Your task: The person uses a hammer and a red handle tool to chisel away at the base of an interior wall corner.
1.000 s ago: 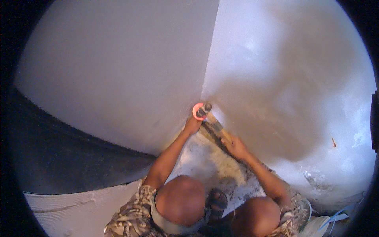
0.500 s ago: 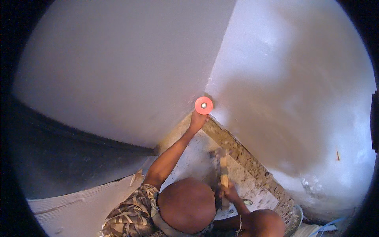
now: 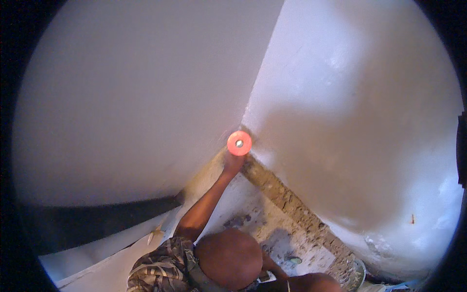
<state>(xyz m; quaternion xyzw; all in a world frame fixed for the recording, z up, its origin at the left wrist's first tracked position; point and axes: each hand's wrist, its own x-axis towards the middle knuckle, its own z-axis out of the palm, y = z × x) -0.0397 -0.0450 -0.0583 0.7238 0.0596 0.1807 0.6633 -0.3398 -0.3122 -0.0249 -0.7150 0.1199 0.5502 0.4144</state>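
Note:
My left arm reaches up to the wall corner, where my left hand (image 3: 233,164) is closed round a chisel with a round red hand guard (image 3: 232,144). The chisel is seen from its struck end, a bright metal spot in the guard's middle. Its tip is hidden behind the guard and hand. Of my right arm, a bent part (image 3: 275,267) shows at the lower middle, partly behind a rounded bare body part (image 3: 228,258). My right hand's fingers are hidden. No hammer can be made out now.
A smooth grey wall (image 3: 131,97) and a shinier, patchy wall (image 3: 350,112) meet at the corner. A strip of broken brown rubble (image 3: 292,202) runs along the right wall's foot. A dark band (image 3: 112,216) lies at left. A round rim (image 3: 361,275) stands lower right.
My right hand held a yellow-handled hammer in view; the hammer is now out of sight and the arm drawn back. The chisel and left hand appear slightly lower and further left as the view shifted.

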